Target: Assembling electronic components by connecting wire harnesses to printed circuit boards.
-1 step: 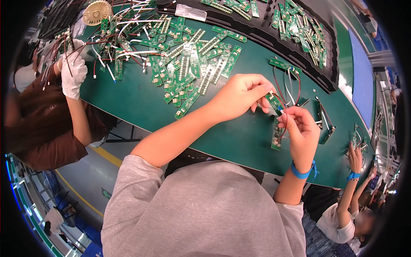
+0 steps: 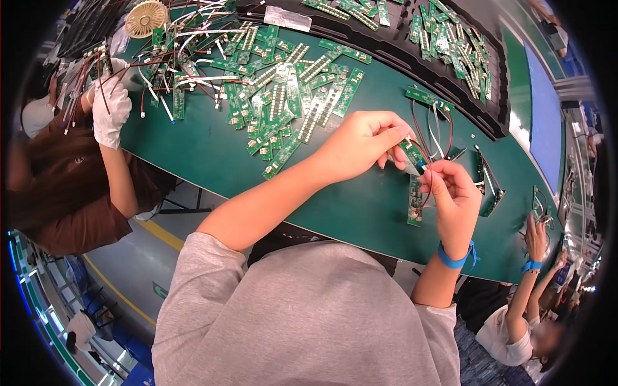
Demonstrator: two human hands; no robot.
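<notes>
Green tabletop (image 2: 302, 196) lies beneath a small circuit board (image 2: 411, 154), which is held up above its right-hand part, between the person's two hands. The left hand (image 2: 372, 140) has its thumb and fingers closed on the board's far-left end. The fingers of the right hand (image 2: 456, 190) are pinched at the other end, around a small plug (image 2: 423, 168) with red and dark wires (image 2: 430, 188) running past them; exactly where the tips press is hidden.

The board should be light and stiff, thin enough to crack if bent, with a smooth face that may slip. The long edges or bare ends look the safest hold, clear of the raised parts; the wires are likely limp and easily strained at the plug.

Its long axis runs aslant, one end pointing far-left, the other near-right toward the right hand. Just below it, a second board (image 2: 415, 204) lies with its long axis near to far. Farther off lies a wired board (image 2: 428, 98), set roughly left to right; a board pile (image 2: 280, 96) spreads to the left, short of a black tray (image 2: 412, 64).
</notes>
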